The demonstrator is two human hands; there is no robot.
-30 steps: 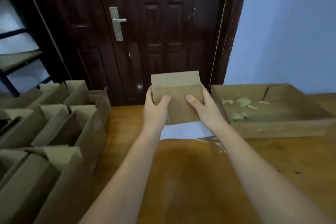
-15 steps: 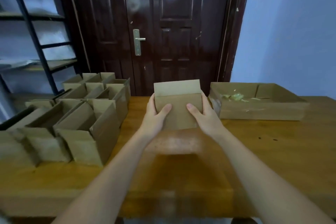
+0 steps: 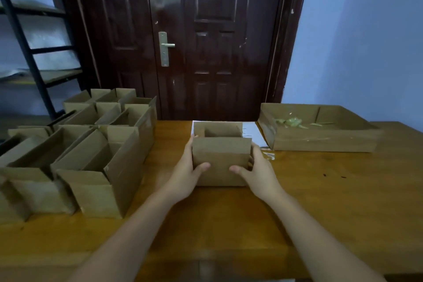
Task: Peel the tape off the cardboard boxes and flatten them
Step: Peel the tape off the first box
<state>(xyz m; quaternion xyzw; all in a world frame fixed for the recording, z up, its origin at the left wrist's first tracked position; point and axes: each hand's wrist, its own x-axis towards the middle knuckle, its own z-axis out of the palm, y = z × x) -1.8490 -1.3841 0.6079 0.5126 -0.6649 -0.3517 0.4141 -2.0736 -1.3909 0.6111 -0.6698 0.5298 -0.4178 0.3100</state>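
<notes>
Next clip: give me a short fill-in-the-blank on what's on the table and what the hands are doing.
1. Both hands, the left hand and the right hand, hold one small cardboard ____ between them.
2. The wads of peeled tape lie inside the shallow cardboard ____ at the table's right.
3. The group of open boxes stands on the ____ side of the wooden table.
4. The door handle is mounted on the dark ____ behind the table.

Missing words: box; tray; left; door

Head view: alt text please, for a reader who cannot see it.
Both hands, left hand and right hand, grip a small open cardboard box on a wooden table. More open boxes stand left; a shallow cardboard tray sits right.
</notes>
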